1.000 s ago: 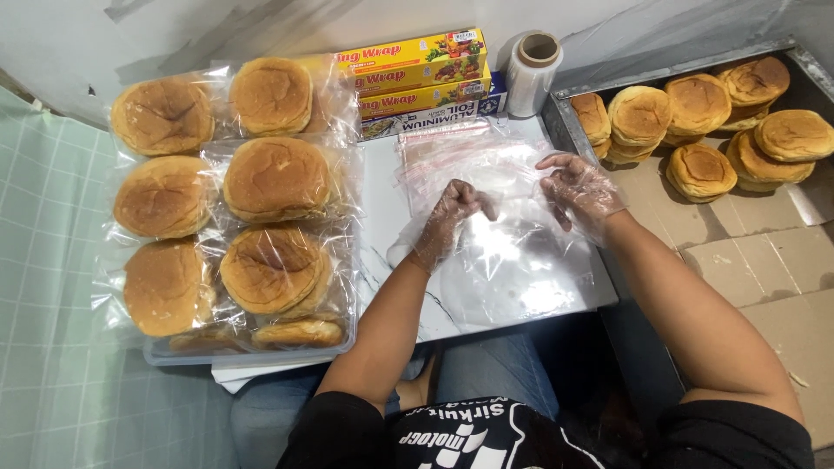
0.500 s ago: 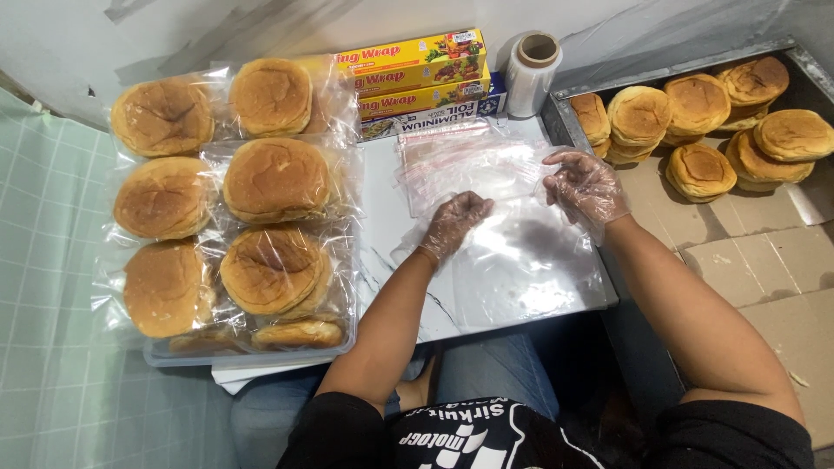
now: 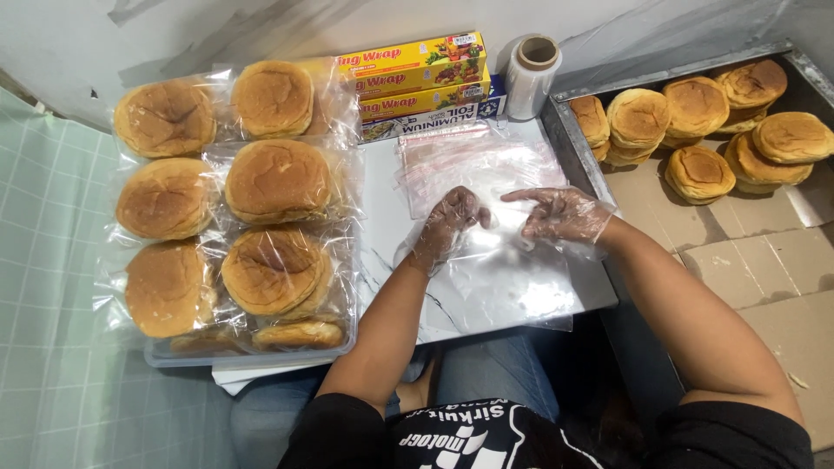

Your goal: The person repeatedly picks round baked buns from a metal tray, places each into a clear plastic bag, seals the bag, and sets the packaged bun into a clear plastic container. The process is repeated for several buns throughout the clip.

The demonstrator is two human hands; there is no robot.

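Both my hands wear thin clear plastic gloves. My left hand (image 3: pixel 450 226) has its fingers curled on the edge of a clear plastic bag (image 3: pixel 512 278) that lies on a white board (image 3: pixel 382 217) in front of me. My right hand (image 3: pixel 560 214) rests on the same bag just to the right, fingers stretched out and apart, pointing at the left hand. A small stack of more clear zip bags (image 3: pixel 478 156) lies on the board just beyond my hands.
A tray (image 3: pixel 252 354) at the left holds several round buns sealed in clear bags. Unwrapped buns (image 3: pixel 695 108) sit on cardboard in a metal tray (image 3: pixel 569 143) at the right. Yellow wrap boxes (image 3: pixel 417 78) and a film roll (image 3: pixel 532 74) stand by the wall.
My right hand has moved left and down towards the left hand. My left hand has shifted slightly and its fingers have curled onto the bag.
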